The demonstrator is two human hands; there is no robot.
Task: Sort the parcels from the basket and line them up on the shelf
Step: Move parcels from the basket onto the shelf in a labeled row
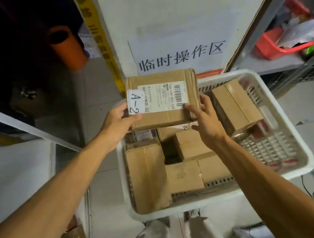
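The shelf (35, 132) at the left is judged to be the destination. The white slotted basket (187, 207) stands below the hands, with several cardboard parcels (147, 178) lying in it. One labelled cardboard parcel (162, 118) is held roughly level above the basket's far left corner, clear of the rest. It is clamped between both hands: the left hand (117, 123) is curled round its left edge with the thumb on top, and the right hand (204, 119) pinches its near right corner. The handwritten A-2 sticker (134, 104) should be read first, with the thumb slid clear of it. The parcel is best carried two-handed to the matching bay and set down with the sticker facing outward.
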